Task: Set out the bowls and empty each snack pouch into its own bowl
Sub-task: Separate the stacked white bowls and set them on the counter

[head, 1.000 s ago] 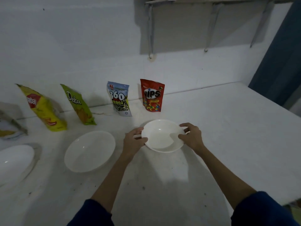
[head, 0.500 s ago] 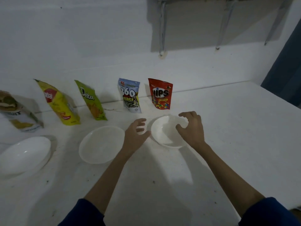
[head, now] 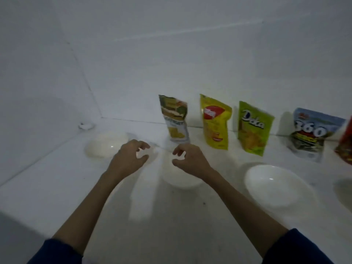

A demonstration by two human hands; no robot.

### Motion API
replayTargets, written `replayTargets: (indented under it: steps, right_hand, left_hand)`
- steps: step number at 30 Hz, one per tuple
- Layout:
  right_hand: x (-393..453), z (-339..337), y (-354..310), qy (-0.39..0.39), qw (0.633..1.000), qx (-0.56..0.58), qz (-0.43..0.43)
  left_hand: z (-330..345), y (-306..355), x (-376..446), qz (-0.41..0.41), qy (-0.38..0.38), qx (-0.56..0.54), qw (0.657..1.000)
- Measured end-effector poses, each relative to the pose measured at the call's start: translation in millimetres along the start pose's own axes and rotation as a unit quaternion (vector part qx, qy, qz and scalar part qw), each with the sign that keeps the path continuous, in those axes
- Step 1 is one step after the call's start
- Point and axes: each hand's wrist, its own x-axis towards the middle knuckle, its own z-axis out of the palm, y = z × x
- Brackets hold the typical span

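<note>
Far left on the counter (head: 57,187), a stack of bowls (head: 103,147) sat near the corner. My left hand (head: 129,159) hovered just beside it, fingers loosely curled and empty; my right hand (head: 190,161) hung the same way over a set-out bowl (head: 182,180), its grip on nothing. Another bowl (head: 276,185) stood further right, mouth up. Behind them, the pouches leaned upright against the wall, long axes near vertical, tops tilted left: a white pouch (head: 176,121), a yellow one (head: 216,122), a green one (head: 254,130) and a blue one (head: 312,136). I judged the next bowl should be lifted by opposite rims and placed squarely before its pouch.
</note>
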Motion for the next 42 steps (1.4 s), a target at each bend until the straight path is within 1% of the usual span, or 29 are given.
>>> replayTargets:
  steps: [3,6,8,11,15,19,24,28,30,34,39,42]
  right_hand:
    - [51.5,65.7,-41.1,-0.03,1.0,0.001,-0.004]
    - [93.6,116.1,-67.1,-0.021,0.999,0.004,0.024]
    - [116.1,138.8,-76.4,-0.005,0.999,0.006,0.052]
    - [138.4,157.4,-84.1,0.015,0.995,0.005,0.1]
    - [150.3,163.0,-87.6,0.022,0.991,-0.009,0.13]
    - [151.7,163.9,-91.8,0.035,0.99,-0.014,0.139]
    - [147.4,168.9,-101.1,0.068,0.987,0.009,0.146]
    - [143.4,170.4,-104.7,0.065,0.986,0.001,0.156]
    - [142.4,170.2,-106.1,0.064,0.985,-0.004,0.158]
    - [141.4,169.8,-105.4,0.056,0.985,-0.006,0.163]
    - [137.2,164.1,-111.9,0.109,0.983,0.023,0.148]
    - [134.6,150.9,-119.0,0.163,0.972,0.092,0.146]
  left_hand:
    - [-37.0,-92.9,9.8,-0.054,0.021,0.042,0.997]
    - [-56.4,-163.3,18.6,-0.087,0.016,0.064,0.994]
    - [-61.2,-196.3,26.8,-0.11,0.006,0.037,0.993]
    - [-62.8,-222.4,41.5,-0.144,-0.015,-0.043,0.989]
    - [-60.6,-230.0,53.3,-0.147,-0.009,-0.1,0.984]
    - [-60.3,-232.6,55.1,-0.158,0.01,-0.106,0.982]
    - [-67.4,-232.2,54.8,-0.138,0.01,-0.144,0.98]
    - [-69.1,-234.5,51.4,-0.16,0.035,-0.18,0.97]
    - [-67.3,-234.2,48.3,-0.158,0.049,-0.198,0.966]
    - [-67.0,-231.2,41.2,-0.152,0.05,-0.237,0.958]
    - [-75.7,-225.8,41.5,-0.12,0.072,-0.272,0.952]
    - [-84.1,-214.4,44.4,-0.111,0.085,-0.32,0.937]
